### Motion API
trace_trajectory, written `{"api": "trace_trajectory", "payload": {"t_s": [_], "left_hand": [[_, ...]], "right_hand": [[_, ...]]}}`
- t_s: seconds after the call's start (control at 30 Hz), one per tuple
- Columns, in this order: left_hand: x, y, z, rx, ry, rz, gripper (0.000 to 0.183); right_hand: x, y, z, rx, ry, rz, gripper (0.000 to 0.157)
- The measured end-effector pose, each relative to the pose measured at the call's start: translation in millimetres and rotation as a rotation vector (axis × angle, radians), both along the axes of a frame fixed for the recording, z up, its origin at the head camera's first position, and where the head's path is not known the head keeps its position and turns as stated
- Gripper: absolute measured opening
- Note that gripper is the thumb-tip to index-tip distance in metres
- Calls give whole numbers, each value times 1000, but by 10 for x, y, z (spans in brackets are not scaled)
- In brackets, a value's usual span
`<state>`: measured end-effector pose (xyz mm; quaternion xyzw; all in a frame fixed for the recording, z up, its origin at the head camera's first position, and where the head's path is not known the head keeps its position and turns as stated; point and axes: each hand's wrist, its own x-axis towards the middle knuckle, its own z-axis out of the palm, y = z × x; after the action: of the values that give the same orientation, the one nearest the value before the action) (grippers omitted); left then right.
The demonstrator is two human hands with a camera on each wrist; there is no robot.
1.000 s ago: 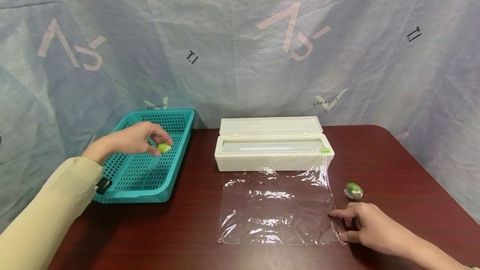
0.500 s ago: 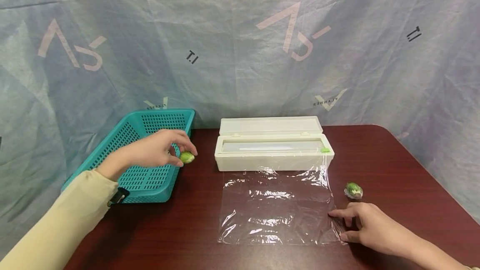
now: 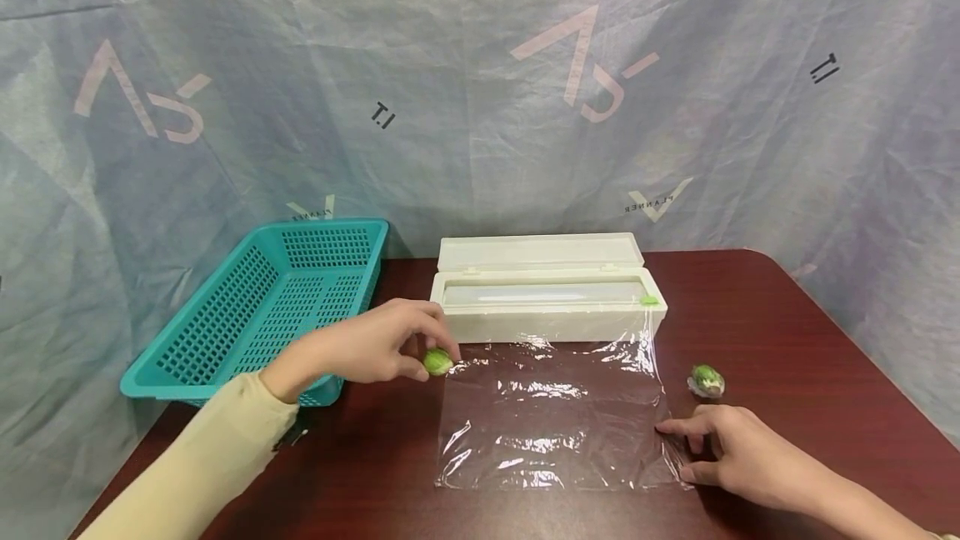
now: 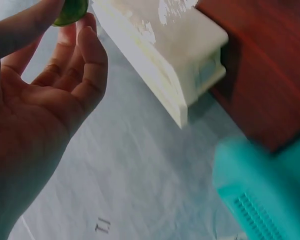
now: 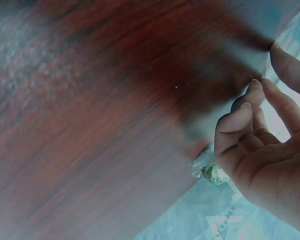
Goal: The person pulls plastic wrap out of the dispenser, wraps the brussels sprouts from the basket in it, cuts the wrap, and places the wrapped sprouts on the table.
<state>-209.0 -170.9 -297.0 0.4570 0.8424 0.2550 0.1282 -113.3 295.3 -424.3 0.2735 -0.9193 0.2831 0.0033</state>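
Note:
My left hand pinches a small green Brussels sprout between thumb and fingers, above the left edge of the plastic wrap. Only the sprout's lower part shows in the left wrist view. The clear wrap stretches from a white wrap dispenser toward the table's near side. At the wrap's right edge my right hand presses with thumb and forefinger set apart, the other fingers bent. Just beyond that hand lies a film-wrapped sprout, also seen in the right wrist view.
A teal perforated basket stands at the left of the dark red table. The dispenser's lid is raised, and a green slider sits at its right end. A grey printed cloth hangs behind.
My left hand has carried the sprout rightward from over the basket to the wrap's left edge. My right hand has stayed in place on the wrap.

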Motion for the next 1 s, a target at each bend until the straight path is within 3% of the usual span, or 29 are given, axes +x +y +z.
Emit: {"api": "trace_trajectory", "payload": {"t_s": [0.57, 0.73, 1.0], "left_hand": [[153, 634, -384, 11, -65, -121, 39], [199, 811, -514, -11, -47, -162, 37], [244, 1083, -688, -50, 12, -238, 38]], "right_hand": [[5, -15, -9, -21, 32, 18, 45], [14, -22, 26, -3, -22, 3, 45], [16, -19, 29, -5, -19, -11, 46]]}}
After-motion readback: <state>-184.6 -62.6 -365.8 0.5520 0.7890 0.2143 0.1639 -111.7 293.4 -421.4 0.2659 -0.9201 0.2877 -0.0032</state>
